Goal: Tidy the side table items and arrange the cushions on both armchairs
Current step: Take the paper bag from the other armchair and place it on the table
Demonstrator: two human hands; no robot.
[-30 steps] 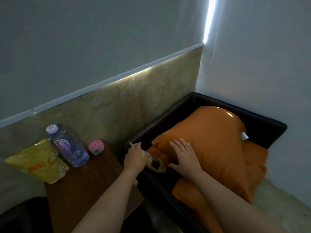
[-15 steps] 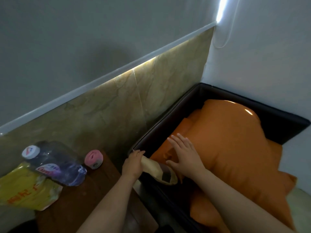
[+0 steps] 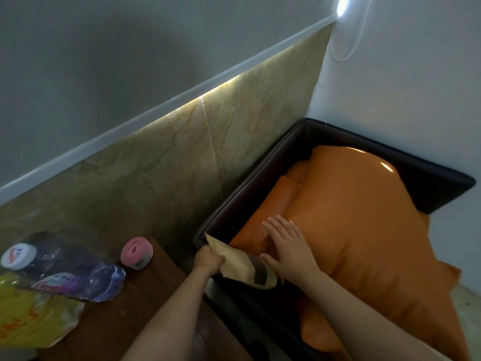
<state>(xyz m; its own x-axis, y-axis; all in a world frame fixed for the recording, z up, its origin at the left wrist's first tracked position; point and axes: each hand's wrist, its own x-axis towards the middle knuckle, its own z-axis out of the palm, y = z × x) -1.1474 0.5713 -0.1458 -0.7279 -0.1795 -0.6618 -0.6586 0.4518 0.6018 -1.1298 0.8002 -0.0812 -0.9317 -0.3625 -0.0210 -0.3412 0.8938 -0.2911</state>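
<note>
Marble panelling (image 3: 156, 165) under a grey wall stood behind the dark armchair (image 3: 260, 183) in the corner, with a bright light strip (image 3: 343, 3) at 1 o'clock of the view. Compared with half a second before, the tan packet (image 3: 242, 267) had come further out of the gap between the armrest and the orange cushion (image 3: 364, 230). More of its body showed, and one corner pointed up past my knuckles.

My left hand (image 3: 208, 260) had stayed at the armrest edge, its fingers closed on the near end of the packet, gripping it. My right hand (image 3: 289, 248) had stayed flat on the cushion, fingers straight and a little spread, pressing the fabric and holding nothing.

The packet lay at 3 o'clock from my left hand and at 8 o'clock from my right one. Its dark striped end was at the base of my right thumb, and I could not tell whether they touched.

On the wooden side table (image 3: 145, 295), at 9 o'clock from my left hand, a water bottle (image 3: 65, 274) touched a yellow bag (image 3: 33, 316). A pink round thing (image 3: 136, 252) sat near the wall.
</note>
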